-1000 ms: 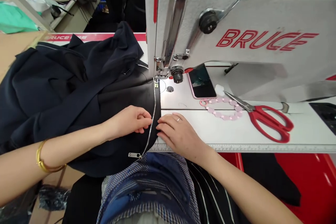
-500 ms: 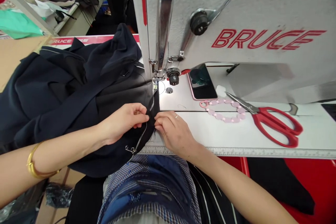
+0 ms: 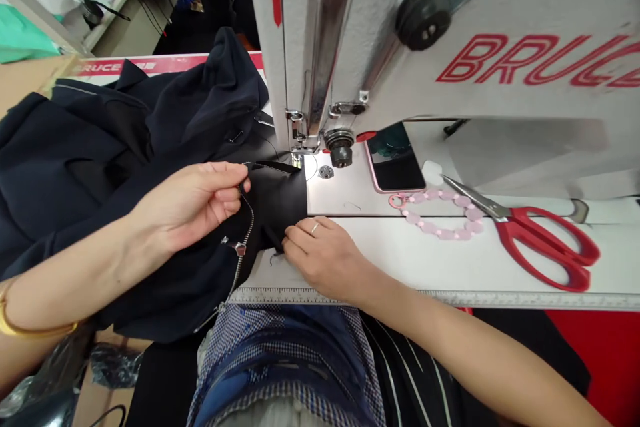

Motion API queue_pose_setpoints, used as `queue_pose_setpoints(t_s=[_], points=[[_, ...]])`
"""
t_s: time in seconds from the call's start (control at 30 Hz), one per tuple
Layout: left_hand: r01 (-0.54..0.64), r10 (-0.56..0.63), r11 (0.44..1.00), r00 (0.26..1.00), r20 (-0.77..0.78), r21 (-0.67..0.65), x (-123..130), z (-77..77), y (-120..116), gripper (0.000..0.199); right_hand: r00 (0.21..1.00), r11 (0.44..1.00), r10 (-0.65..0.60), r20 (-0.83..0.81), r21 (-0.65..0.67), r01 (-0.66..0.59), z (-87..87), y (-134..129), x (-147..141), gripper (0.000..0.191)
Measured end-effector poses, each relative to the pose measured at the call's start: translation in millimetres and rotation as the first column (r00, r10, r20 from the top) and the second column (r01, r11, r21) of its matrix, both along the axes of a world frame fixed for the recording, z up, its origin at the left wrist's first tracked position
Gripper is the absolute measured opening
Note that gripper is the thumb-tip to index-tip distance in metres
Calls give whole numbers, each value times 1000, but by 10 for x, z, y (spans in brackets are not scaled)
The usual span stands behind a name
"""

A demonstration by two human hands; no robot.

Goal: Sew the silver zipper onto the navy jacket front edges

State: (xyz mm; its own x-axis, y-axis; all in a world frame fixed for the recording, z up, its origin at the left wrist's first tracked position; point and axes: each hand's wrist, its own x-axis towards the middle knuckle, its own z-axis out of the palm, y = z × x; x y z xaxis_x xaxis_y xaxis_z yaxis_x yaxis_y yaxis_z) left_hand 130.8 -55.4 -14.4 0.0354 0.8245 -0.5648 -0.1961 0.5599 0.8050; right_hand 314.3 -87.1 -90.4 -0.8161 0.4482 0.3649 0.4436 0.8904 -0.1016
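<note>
A dark navy garment (image 3: 170, 113) lies bunched on the sewing machine table, its edge running under the presser foot (image 3: 297, 159). My left hand (image 3: 205, 203) pinches a black zipper tape (image 3: 270, 164) with silvery teeth, lifted off the cloth. From those fingers the zipper hangs down toward me, with a metal slider (image 3: 240, 249) on it. My right hand (image 3: 325, 257), wearing a ring, has its fingers closed on the black fabric edge (image 3: 283, 213) near the table's front. What lies beneath its fingertips is hidden.
The white sewing machine (image 3: 400, 80) rises ahead of both hands. Right of the needle lie a bobbin-like metal disc (image 3: 326, 172), a phone (image 3: 397, 160), a pink beaded loop (image 3: 443, 215) and red-handled scissors (image 3: 530, 233). A ruler strip (image 3: 450, 299) edges the table.
My left hand has moved left and up, drawing the zipper tape away from the fabric edge. My right hand has shifted slightly left and down. The view has moved closer to the machine.
</note>
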Motion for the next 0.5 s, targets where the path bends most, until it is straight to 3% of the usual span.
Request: queue_pose_setpoints(t_s=[0.1, 0.17, 0.2, 0.27, 0.3, 0.37, 0.4, 0.43, 0.5], points=[[166, -166, 986, 986, -31, 15, -79, 61, 58, 12, 998, 998, -61, -6, -18, 61, -35, -25, 26, 20], [282, -252, 955, 935, -251, 92, -92, 65, -92, 13, 994, 994, -104, -41, -39, 102, -49, -63, 19, 19], [346, -256, 924, 875, -411, 160, -86, 44, -227, 19, 991, 991, -119, -55, -61, 115, -49, -90, 9, 20], [522, -152, 799, 654, -741, 297, -57, -66, -579, 40, 990, 986, -123, -75, -126, 113, -42, -159, -13, 21], [638, -52, 692, 509, -859, 336, -40, -158, -770, 48, 989, 982, -121, -89, -160, 106, -38, -198, -24, 19], [829, 146, 478, 252, -957, 291, -21, -393, -1113, 56, 981, 972, -137, -140, -209, 106, -35, -272, -41, 15], [878, 236, 411, 158, -959, 246, -25, -516, -1244, 50, 974, 968, -155, -165, -223, 117, -38, -305, -48, 13], [901, 291, 386, 82, -953, 196, -41, -628, -1342, 43, 968, 964, -174, -181, -233, 130, -45, -333, -53, 13], [907, 328, 391, 24, -944, 159, -107, -770, -1447, 37, 962, 959, -204, -180, -235, 159, -66, -376, -64, 13]])
